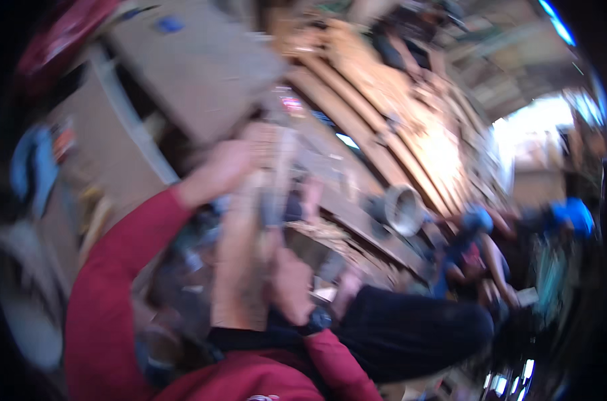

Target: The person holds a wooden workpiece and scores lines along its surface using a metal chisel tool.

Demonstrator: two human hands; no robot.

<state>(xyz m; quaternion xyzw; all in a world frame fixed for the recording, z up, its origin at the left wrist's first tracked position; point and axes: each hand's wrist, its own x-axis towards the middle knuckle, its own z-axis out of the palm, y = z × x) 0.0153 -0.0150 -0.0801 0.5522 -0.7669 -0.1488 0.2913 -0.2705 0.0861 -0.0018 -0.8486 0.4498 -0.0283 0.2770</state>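
Observation:
A pale wooden plank stands lengthwise in front of my torso, over my dark-trousered legs. My left hand, at the end of a red sleeve, is closed on the plank's upper part. Lower down, my right hand is closed around what looks like the handle of a dark tool lying along the plank's right side. Motion smears both hands and the tool, so its exact kind cannot be made out.
Large boards lie at upper left, long timbers run diagonally beyond. A metal bowl-like container sits right of centre. A person works at the top; other people sit at right. A bright opening is behind them.

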